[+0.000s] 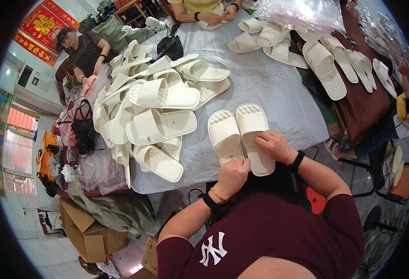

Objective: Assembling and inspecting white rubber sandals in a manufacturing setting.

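A pair of white slide slippers lies side by side at the table's near edge, toes pointing away from me. At the heel end of the left slipper (pixel 223 132), my left hand (pixel 233 178) is closed, its fingertips pinching the inner edge. My right hand (pixel 276 146) has its fingers bent and pressed together on the right slipper (pixel 262 162), just below the strap; part of its grip is hidden. To the left rises a large heap of similar white slippers (pixel 162 123), lying at mixed angles.
A clear plastic sheet covers the table (pixel 195 153). More slippers (pixel 325 69) lie at the far right, on and beside a brown surface. One person (pixel 86 49) sits far left with pink slippers; another person's hands (pixel 216 17) work across the table. A cardboard box (pixel 90 232) stands lower left.
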{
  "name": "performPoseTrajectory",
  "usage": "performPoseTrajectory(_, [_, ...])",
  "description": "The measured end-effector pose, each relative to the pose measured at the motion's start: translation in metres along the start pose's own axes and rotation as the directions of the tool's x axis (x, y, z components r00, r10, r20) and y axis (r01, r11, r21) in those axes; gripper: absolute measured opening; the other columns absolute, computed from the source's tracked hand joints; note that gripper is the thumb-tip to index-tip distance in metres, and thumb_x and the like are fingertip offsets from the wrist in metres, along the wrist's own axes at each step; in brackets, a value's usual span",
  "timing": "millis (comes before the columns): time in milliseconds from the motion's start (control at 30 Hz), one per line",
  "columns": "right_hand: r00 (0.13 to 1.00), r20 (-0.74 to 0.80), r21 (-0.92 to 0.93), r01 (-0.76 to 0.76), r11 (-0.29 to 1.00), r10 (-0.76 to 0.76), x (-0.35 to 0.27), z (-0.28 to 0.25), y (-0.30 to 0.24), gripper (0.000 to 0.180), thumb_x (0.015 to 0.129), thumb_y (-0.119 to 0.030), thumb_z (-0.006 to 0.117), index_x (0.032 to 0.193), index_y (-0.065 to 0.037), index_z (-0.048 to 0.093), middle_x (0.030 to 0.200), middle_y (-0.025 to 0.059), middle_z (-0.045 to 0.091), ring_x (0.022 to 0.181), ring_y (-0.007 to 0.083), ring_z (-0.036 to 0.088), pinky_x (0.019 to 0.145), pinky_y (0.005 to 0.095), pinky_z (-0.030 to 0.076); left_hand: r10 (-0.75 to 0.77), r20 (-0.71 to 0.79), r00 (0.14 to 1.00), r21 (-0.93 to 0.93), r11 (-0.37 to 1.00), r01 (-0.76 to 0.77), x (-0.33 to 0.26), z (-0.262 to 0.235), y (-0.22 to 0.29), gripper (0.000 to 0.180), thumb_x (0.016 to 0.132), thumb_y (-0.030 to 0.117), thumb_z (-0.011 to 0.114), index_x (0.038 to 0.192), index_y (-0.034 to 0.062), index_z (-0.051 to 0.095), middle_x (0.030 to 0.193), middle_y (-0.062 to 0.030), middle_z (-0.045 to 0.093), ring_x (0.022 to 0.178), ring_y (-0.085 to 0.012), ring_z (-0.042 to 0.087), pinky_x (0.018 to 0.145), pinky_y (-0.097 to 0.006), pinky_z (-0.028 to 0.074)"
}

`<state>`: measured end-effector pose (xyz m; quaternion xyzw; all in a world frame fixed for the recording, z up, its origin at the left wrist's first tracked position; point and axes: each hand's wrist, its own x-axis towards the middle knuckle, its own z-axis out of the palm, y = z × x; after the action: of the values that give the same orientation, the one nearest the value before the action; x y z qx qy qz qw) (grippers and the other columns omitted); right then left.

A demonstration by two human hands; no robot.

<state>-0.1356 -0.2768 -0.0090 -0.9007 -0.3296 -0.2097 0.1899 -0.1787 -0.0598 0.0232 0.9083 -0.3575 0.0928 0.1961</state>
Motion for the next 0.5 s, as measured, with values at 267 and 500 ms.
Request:
performPoseTrajectory(267, [0.999, -0.017, 0.024, -0.047, 0.999, 0.048, 0.002, -0.001, -0.007, 0.016, 0.075, -0.011, 0.058, 0.09, -0.008, 0.06, 0.08, 0.0057, 0.058, 0.071, 0.022, 0.062, 0.06, 0.0333, 0.051, -0.176, -0.057, 0.983, 0.143, 0.973, 0.183, 0.009, 0.028, -0.049, 0.004, 0.08, 0.01, 0.059, 0.082, 0.0073, 0.056, 0.073, -0.0094, 0.057, 0.066, -0.0281, 0.06, 0.057, -0.037, 0.049])
performPoseTrajectory(500, [0.989, -0.127, 0.12, -0.064, 0.991, 0.079, -0.005, -0.008, -0.007, 0.028, 0.074, -0.005, 0.061, 0.102, -0.007, 0.063, 0.086, 0.0078, 0.064, 0.074, 0.0249, 0.064, 0.061, 0.0351, 0.052, -0.204, -0.165, 0.965, 0.026, 0.977, 0.211, 0.001, 0.024, -0.053, 0.02, 0.079, 0.007, 0.056, 0.098, 0.0033, 0.06, 0.084, -0.0114, 0.062, 0.073, -0.0282, 0.062, 0.063, -0.039, 0.051])
